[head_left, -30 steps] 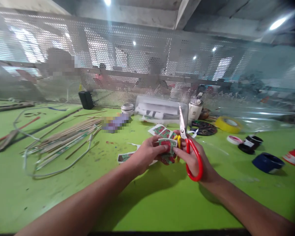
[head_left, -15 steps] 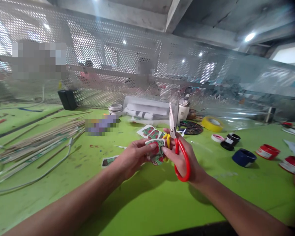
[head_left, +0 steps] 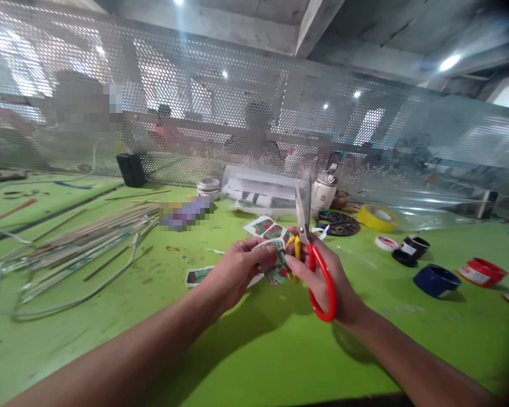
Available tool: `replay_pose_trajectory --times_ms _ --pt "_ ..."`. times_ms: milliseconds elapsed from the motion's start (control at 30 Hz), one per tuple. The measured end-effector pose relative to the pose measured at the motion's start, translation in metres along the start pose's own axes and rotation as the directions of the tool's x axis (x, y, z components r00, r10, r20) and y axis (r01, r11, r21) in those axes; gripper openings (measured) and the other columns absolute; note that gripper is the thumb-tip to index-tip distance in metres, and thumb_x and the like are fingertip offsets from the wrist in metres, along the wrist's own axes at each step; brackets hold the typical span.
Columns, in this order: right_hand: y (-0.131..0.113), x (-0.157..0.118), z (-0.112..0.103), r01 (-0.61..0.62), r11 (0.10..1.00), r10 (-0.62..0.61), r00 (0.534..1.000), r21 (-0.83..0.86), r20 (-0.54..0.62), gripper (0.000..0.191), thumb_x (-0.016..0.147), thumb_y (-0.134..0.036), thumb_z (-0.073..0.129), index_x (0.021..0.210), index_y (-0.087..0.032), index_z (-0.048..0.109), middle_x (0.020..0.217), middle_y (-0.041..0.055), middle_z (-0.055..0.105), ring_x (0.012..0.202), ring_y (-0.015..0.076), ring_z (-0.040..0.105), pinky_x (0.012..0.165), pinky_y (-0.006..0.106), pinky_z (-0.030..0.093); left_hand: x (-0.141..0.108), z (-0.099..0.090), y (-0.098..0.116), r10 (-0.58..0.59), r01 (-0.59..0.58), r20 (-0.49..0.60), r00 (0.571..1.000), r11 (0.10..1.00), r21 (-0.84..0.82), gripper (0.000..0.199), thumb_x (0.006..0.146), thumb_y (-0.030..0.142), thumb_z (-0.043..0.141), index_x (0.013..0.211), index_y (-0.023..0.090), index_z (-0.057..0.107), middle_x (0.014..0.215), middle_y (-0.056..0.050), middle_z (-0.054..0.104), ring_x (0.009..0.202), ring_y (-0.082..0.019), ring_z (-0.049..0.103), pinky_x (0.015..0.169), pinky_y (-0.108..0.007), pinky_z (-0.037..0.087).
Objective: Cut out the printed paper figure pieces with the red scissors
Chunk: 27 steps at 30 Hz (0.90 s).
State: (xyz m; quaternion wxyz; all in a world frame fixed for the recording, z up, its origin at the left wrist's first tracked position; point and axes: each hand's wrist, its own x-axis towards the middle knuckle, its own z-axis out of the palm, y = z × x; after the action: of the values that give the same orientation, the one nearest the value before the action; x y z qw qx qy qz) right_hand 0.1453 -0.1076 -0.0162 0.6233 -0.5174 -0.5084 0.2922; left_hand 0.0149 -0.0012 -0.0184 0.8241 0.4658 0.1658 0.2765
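Between my hands is a small green and red printed paper piece (head_left: 275, 264), pinched by the thumb and fingers of my left hand (head_left: 236, 270). My right hand (head_left: 328, 271) carries scissors (head_left: 326, 291) with one red and one yellow handle, their blades pointing up and slightly apart. The right thumb and fingertips reach the paper's right edge. Behind the hands more printed pieces (head_left: 265, 227) lie on the green table (head_left: 254, 350). Another printed strip (head_left: 198, 276) lies left of my left hand, partly behind the wrist.
Thin sticks (head_left: 85, 234) and a pale cord spread over the left. Rolled sheets (head_left: 263, 189), a white bottle (head_left: 323, 192) and a paint palette (head_left: 338, 223) stand or lie behind. Yellow tape (head_left: 376, 219), a blue roll (head_left: 436, 281) and a red roll (head_left: 482, 272) are at right.
The camera view has shifted, so the table items appear slightly displaced. The paper piece is tilted a little differently between my fingers. Both hands keep their holds.
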Motion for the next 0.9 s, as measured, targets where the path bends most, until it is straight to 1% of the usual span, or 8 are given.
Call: replay_pose_trajectory --times_ms 67,167,233,367,500,667,833,900 --pt "-0.001 0.001 0.002 -0.026 0.999 0.026 1.0 -0.044 0.002 0.032 0.084 -0.023 0.063 0.114 -0.024 0.051 0.085 -0.0008 0.055 0.081 0.0184 0.056 0.08 0.033 0.047 0.003 -0.002 0.005 0.055 -0.055 -0.039 0.998 0.998 -0.023 0.008 0.075 0.018 0.074 0.074 0.012 0.068 0.061 -0.001 0.063 0.057 -0.01 0.058 0.062 -0.024 0.05" --pt "-0.004 -0.002 0.004 -0.07 0.997 0.072 0.995 -0.025 0.071 0.023 0.089 -0.029 0.059 0.111 -0.025 0.053 0.096 0.0013 0.059 0.092 0.0195 0.056 0.089 0.034 0.043 0.004 -0.004 0.014 0.13 -0.131 -0.052 0.99 0.991 -0.037 0.008 0.076 0.017 0.072 0.079 0.011 0.068 0.069 -0.004 0.067 0.061 -0.013 0.061 0.061 -0.024 0.05" --pt "-0.005 -0.006 0.006 -0.105 0.994 0.104 0.986 -0.001 0.128 0.022 0.092 -0.037 0.056 0.111 -0.027 0.053 0.097 0.0013 0.059 0.092 0.0193 0.054 0.087 0.034 0.043 0.004 -0.005 0.019 0.168 -0.17 -0.051 0.984 0.985 -0.035 0.009 0.076 0.018 0.072 0.08 0.01 0.067 0.071 -0.005 0.067 0.061 -0.013 0.061 0.06 -0.025 0.05" --pt "-0.001 -0.013 0.014 -0.12 0.991 0.128 0.968 -0.053 0.216 0.041 0.09 -0.058 0.05 0.112 -0.024 0.05 0.087 0.0016 0.056 0.079 0.019 0.052 0.076 0.034 0.043 0.001 -0.005 0.024 0.182 -0.185 -0.071 0.981 0.982 -0.044 0.01 0.075 0.018 0.073 0.076 0.011 0.066 0.065 -0.002 0.063 0.055 -0.009 0.057 0.054 -0.021 0.047" --pt "0.005 -0.016 0.021 -0.117 0.989 0.133 0.973 -0.093 0.191 0.057 0.082 -0.072 0.046 0.114 -0.025 0.05 0.081 0.001 0.055 0.069 0.0181 0.05 0.065 0.033 0.041 -0.001 -0.003 0.025 0.18 -0.183 -0.072 0.981 0.982 -0.046 0.013 0.074 0.019 0.074 0.072 0.012 0.063 0.061 -0.001 0.06 0.052 -0.009 0.055 0.05 -0.02 0.045" --pt "0.001 -0.015 0.018 -0.121 0.977 0.158 0.963 -0.175 0.217 0.061 0.079 -0.075 0.048 0.114 -0.026 0.054 0.06 -0.0049 0.042 0.049 0.014 0.037 0.047 0.029 0.03 -0.002 0.0 0.025 0.179 -0.185 -0.079 0.981 0.98 -0.068 0.017 0.07 0.019 0.076 0.067 0.013 0.061 0.056 0.001 0.058 0.05 -0.008 0.054 0.05 -0.02 0.045" --pt "-0.001 -0.015 0.014 -0.1 0.979 0.142 0.96 -0.18 0.24 0.067 0.08 -0.077 0.043 0.113 -0.02 0.054 0.056 -0.0072 0.033 0.045 0.0108 0.03 0.043 0.028 0.023 -0.002 -0.001 0.025 0.162 -0.164 -0.089 0.983 0.987 -0.006 0.019 0.07 0.022 0.076 0.068 0.013 0.06 0.057 0.001 0.057 0.048 -0.009 0.053 0.044 -0.019 0.041" --pt "-0.001 -0.015 0.014 -0.086 0.98 0.13 0.958 -0.178 0.254 0.065 0.083 -0.074 0.043 0.116 -0.019 0.053 0.056 -0.0081 0.033 0.043 0.0093 0.031 0.041 0.026 0.023 -0.003 -0.001 0.026 0.164 -0.164 -0.08 0.983 0.986 0.014 0.019 0.07 0.022 0.076 0.07 0.013 0.06 0.058 0.0 0.058 0.048 -0.008 0.052 0.044 -0.019 0.04"
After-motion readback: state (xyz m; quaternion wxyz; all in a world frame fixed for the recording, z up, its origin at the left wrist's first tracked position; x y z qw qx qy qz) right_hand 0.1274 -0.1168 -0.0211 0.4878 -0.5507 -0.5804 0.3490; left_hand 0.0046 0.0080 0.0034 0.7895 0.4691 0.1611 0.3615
